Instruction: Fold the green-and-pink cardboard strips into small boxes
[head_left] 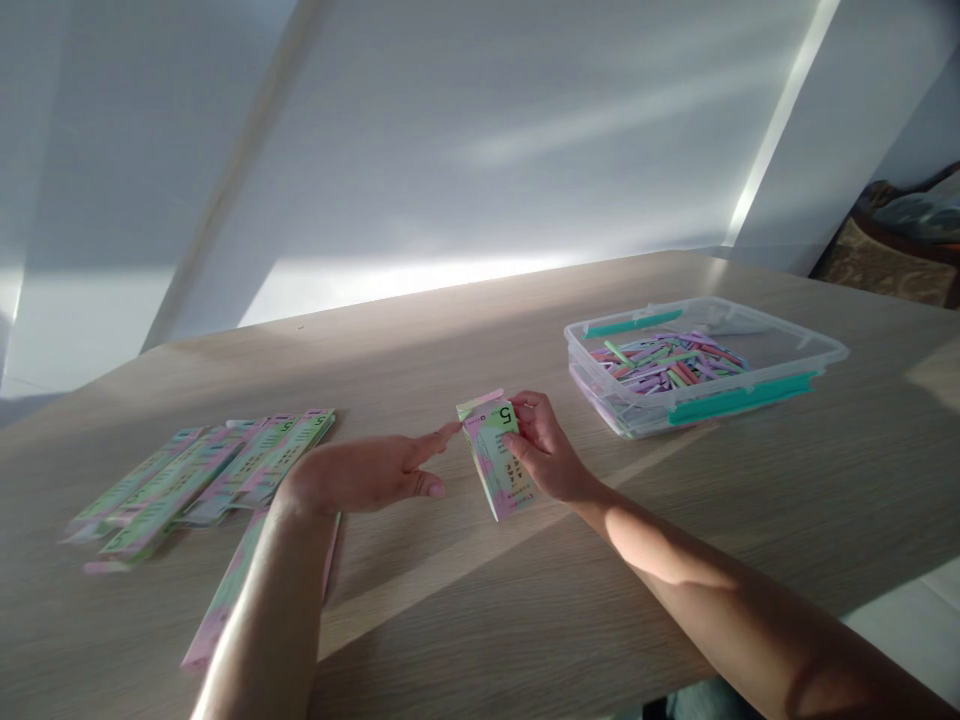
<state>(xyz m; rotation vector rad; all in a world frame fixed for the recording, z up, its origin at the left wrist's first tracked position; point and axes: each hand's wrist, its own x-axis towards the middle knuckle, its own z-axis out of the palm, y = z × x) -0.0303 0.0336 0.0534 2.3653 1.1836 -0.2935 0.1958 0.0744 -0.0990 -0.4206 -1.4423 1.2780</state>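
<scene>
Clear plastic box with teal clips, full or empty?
Partly filled: the box holds colourful thin sticks, heaped over only part of its floor.

The box (493, 468) is green and pink, the clips (742, 398) teal, the table (450, 620) wood-grained.

Bare fingers (436, 443); forearms (675, 570) bare too; dark greyish cloth (709, 702) near lap, small black patch (655, 710) beside it.

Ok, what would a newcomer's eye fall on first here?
Probably the clear tub of colourful little sticks, right of centre on the table. Next, the green-and-pink carton marked 5, held centrally in the right hand. Similar printed packs lie grouped at left.
</scene>
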